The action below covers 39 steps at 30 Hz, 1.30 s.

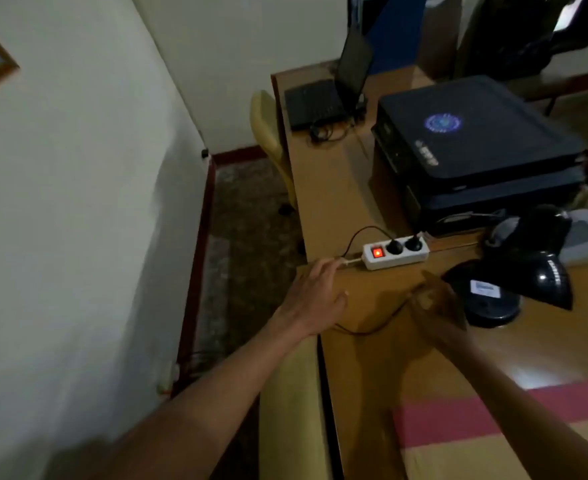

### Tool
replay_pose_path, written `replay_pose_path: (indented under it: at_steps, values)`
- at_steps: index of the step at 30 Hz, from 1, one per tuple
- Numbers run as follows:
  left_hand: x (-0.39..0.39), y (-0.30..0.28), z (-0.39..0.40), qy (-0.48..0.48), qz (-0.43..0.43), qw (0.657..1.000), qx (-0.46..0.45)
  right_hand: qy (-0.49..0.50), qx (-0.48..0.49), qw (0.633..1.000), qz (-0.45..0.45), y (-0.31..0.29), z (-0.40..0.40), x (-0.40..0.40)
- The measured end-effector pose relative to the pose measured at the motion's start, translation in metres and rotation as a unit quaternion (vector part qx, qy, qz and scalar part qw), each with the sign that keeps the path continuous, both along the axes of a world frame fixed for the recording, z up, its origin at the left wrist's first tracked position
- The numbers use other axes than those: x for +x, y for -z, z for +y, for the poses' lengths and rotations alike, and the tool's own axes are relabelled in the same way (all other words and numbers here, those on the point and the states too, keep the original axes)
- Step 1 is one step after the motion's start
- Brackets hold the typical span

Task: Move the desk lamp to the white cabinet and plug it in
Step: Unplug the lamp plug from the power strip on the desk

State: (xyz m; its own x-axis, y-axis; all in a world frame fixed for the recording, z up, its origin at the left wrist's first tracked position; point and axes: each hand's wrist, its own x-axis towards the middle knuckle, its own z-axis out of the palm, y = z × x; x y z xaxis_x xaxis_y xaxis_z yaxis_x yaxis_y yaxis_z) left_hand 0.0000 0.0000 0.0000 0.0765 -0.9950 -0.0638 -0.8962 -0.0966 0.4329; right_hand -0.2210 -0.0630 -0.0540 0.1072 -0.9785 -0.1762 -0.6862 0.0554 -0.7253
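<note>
The black dome-shaded metal desk lamp (514,271) stands at the right on the wooden bench (323,188), while the left hand (315,299), grip open and empty, steadies the white plastic power strip (394,254), apparently so the blurred right hand (434,299), whose grip I cannot tell, can unplug it.

Wood, plastic and plaster under dim light

The counter (323,188) is pale wood with a smooth, slightly shiny finish that catches a bright glare near its right side. The desk lamp (514,268) looks like glossy black plastic or painted metal, its shade and round base showing small highlights, with a white paper label stuck on the base. The power strip (394,254) is smooth white plastic with a glowing red switch and two matt black plugs. The printer (476,150) is dark plastic, its lid faintly sheened. The wall (78,202) is matt white plaster. A striped red and yellow cloth (500,427) looks soft and matt
</note>
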Motion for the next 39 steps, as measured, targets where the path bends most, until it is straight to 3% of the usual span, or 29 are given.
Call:
replay_pose_path:
  at_steps: [2, 10, 16, 28, 39]
  values:
    - [-0.007, 0.02, -0.014, -0.001, 0.013, 1.0, 0.001, 0.003, -0.06, 0.998, -0.002, 0.015, -0.021, 0.005]
    - [-0.019, 0.067, -0.082, -0.008, 0.03, 0.997, 0.077, -0.024, -0.098, 0.995, 0.012, 0.039, -0.089, 0.028]
    - [-0.028, 0.087, -0.119, -0.015, 0.061, 0.996, 0.071, -0.045, -0.141, 0.987, 0.069, 0.049, -0.113, 0.043]
    - [-0.048, 0.105, -0.148, -0.01, -0.033, 0.999, 0.025, -0.125, -0.151, 0.95, 0.242, 0.043, -0.135, 0.044]
    - [-0.059, 0.112, -0.156, -0.084, -0.004, 0.996, 0.005, -0.093, -0.169, 0.95, 0.245, 0.023, -0.146, 0.046]
